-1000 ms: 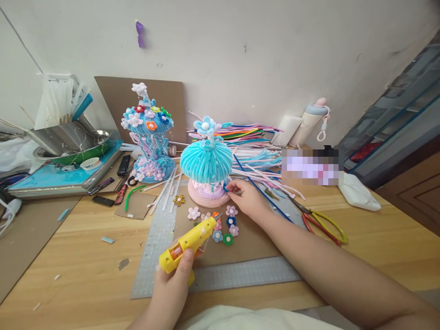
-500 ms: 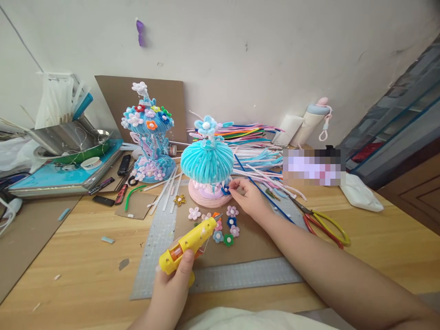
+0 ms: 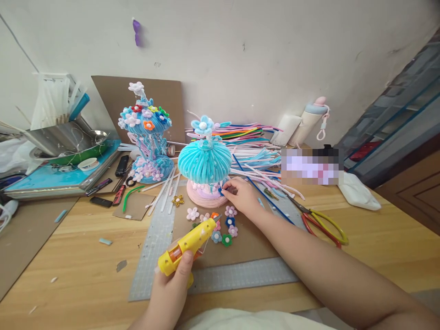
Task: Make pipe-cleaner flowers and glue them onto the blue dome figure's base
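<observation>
With fingers of the right hand [image 3: 243,197] pinched on a small, fuzzy blue flower [image 3: 220,190], partly hidden, holds it by the right side of the round pink base [image 3: 200,198], just under the puffy, bright blue top [image 3: 205,161]. Grips a yellow glue gun [image 3: 188,244] in the left hand [image 3: 173,284], near loose flowers [image 3: 216,236].

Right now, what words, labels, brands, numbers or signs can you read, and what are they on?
None can be read.
Grey gridded mat: fine markings, too small to read.
Yellow glue gun: no lettering I can make out.
Red tool: any lettering is too small to tell.
Pixelated patch: blurred out, so any text there is hidden.
</observation>
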A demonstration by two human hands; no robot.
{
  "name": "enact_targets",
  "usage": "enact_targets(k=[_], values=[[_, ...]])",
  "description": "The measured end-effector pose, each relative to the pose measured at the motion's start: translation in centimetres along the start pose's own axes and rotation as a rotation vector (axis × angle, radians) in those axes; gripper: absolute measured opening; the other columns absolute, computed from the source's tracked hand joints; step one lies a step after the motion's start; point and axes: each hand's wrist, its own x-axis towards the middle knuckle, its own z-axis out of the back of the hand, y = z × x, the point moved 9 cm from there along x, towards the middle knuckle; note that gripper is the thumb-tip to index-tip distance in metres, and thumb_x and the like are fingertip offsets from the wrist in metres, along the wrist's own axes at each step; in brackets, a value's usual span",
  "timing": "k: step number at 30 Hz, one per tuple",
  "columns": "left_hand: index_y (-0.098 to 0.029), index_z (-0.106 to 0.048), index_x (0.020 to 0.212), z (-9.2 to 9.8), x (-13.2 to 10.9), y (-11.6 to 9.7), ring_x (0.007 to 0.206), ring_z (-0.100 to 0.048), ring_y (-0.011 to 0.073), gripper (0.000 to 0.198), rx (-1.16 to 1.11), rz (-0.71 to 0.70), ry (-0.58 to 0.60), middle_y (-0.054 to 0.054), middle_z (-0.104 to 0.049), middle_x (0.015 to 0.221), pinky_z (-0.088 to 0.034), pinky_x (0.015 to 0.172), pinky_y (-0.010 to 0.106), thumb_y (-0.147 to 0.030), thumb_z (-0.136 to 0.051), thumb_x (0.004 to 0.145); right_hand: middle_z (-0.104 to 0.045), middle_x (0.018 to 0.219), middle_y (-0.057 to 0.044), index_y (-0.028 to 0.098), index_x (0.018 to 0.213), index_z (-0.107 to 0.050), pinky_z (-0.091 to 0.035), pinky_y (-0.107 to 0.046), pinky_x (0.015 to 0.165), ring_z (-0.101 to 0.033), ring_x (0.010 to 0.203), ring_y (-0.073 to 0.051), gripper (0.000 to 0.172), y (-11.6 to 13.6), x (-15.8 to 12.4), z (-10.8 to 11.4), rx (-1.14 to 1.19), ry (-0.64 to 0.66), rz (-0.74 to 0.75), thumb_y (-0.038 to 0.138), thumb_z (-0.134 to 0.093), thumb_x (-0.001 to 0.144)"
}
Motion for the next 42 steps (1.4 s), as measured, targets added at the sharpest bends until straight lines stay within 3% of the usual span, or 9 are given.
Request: enact_targets(k=[3, 9, 15, 23, 42], values=[[-0.017, -0.072, 0.087, 0.2, -0.2, 0.4, 0.077, -0.067, 0.0209, 0.044, -0.017, 0.036, -0.035, 0.005, -0.074, 0.077, -0.054, 0.074, 0.028, -0.057, -0.060, 0.071, -0.060, 0.077, -0.003, 0.022, 0.071, -0.065, -0.042, -0.033, 0.073, -0.056, 0.077, -0.020, 0.002, -0.1, 0.0, -0.1, -0.014, 0.000, -0.015, 0.020, -0.065, 0.070], [-0.016, -0.071, 0.084, -0.3, 0.4, 0.8, 0.079, -0.068, 0.0213, 0.042, 0.012, -0.002, 0.103, 0.007, -0.074, 0.079, -0.054, 0.075, 0.028, -0.055, -0.059, 0.074, -0.060, 0.078, -0.003, 0.022, 0.073, -0.064, -0.043, -0.032, 0.070, -0.055, 0.076, -0.019, 0.003, -0.5, -0.2, -0.2, 0.018, -0.006, -0.038, 0.024, -0.063, 0.071], [-0.016, -0.071, 0.085, -0.2, 0.3, 0.2, 0.078, -0.068, 0.0216, 0.043, 0.016, -0.001, 0.059, 0.006, -0.073, 0.078, -0.054, 0.076, 0.029, -0.056, -0.058, 0.074, -0.060, 0.085, -0.004, 0.019, 0.082, -0.063, -0.044, -0.030, 0.067, -0.053, 0.073, -0.017, 0.012, -1.3, -0.1, 0.6, 0.084, -0.068, -0.100, 0.027, -0.055, 0.077], [-0.016, -0.071, 0.084, -0.3, -0.2, 0.1, 0.075, -0.067, 0.0217, 0.047, -0.044, 0.059, -0.021, 0.006, -0.073, 0.074, -0.052, 0.075, 0.029, -0.059, -0.061, 0.069, -0.059, 0.079, -0.003, 0.018, 0.075, -0.065, -0.043, -0.029, 0.062, -0.051, 0.064, -0.015, 0.012, -2.3, 0.3, -0.7, 0.097, 0.000, -0.152, 0.030, -0.062, 0.071], [-0.016, -0.071, 0.082, -0.5, -0.3, -0.1, 0.073, -0.067, 0.0213, 0.046, -0.055, 0.053, -0.016, 0.005, -0.072, 0.072, -0.053, 0.073, 0.029, -0.059, -0.061, 0.069, -0.055, 0.083, -0.001, 0.021, 0.076, -0.062, -0.043, -0.031, 0.067, -0.051, 0.067, -0.015, 0.007, -2.3, 0.1, -1.1, 0.067, -0.005, -0.117, 0.027, -0.061, 0.071]])
